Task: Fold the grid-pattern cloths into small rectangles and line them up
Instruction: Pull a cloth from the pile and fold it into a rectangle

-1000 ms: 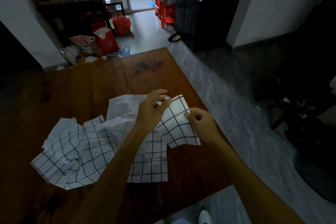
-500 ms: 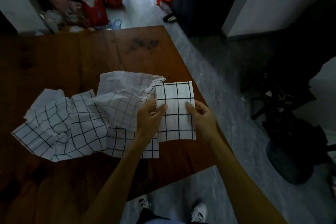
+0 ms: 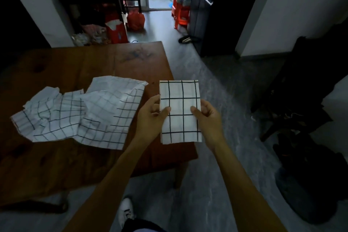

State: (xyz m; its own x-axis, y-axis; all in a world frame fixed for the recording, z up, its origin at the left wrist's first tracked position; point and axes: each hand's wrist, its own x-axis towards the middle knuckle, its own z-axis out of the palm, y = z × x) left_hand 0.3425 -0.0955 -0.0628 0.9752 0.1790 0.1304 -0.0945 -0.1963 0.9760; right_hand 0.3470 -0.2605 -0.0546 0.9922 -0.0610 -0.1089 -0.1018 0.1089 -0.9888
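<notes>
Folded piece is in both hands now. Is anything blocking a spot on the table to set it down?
The folded cloth is held by the left hand and right hand over the table's right edge. Unfolded cloths cover the table to its left; the bare wood directly beneath and beyond it looks unobstructed.

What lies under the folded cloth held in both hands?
Under the folded cloth, pinched by the left hand and right hand, show the table corner and grey floor. Whatever is directly behind it stays covered.

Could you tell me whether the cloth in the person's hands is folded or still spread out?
Folded: the held cloth is a small neat rectangle pinched between left hand and right hand.
</notes>
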